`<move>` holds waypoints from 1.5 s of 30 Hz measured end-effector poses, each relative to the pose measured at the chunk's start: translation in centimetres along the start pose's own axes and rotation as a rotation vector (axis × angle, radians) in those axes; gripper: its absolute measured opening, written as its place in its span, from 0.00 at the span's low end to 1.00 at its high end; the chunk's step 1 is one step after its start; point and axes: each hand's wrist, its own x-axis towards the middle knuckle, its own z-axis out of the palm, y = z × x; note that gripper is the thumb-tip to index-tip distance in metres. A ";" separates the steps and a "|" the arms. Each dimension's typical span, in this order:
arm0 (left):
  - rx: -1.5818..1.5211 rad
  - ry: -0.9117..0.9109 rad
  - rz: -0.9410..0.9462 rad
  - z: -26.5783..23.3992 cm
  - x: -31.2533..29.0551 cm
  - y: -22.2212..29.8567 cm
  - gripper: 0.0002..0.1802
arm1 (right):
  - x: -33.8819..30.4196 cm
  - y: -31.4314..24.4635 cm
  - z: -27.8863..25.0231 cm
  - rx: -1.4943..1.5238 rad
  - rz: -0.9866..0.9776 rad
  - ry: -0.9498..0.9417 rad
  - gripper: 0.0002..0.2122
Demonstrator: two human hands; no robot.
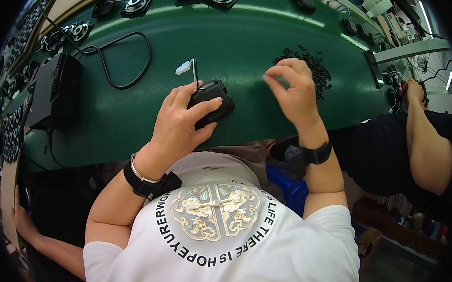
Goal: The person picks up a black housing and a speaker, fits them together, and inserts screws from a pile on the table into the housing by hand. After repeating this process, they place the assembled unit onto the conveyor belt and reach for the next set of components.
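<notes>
Gripping the black case (208, 92) on the near side of the green tabletop (247, 49), the left hand (178, 112) has its fingers partly spread and curved about the shell. The index finger reaches across the case's upper face, the thumb bends along its near side, and the other fingers sit at its left and far left. The case therefore lies under and to the right of that hand, tilted somewhat, its far right end uncovered. A thin cable (195, 72) rises from the case's far left side, just beside the fingers, and ends in a white connector (183, 67).

The right hand (297, 91) is raised, well apart from the case and to its right. Its thumb and index finger bend toward each other, their tips close together; whether a small piece is pinched there, I cannot tell. Its remaining fingers are curled. Just behind and to the right of it lies a loose pile of small black parts (320, 77). Far left on the tabletop stand a black box (58, 92) and a looped black cord (149, 59).
</notes>
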 end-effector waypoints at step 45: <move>0.084 -0.011 -0.030 0.0 -1.0 -0.4 0.22 | 4.8 -7.1 5.7 0.380 -0.087 -0.515 0.05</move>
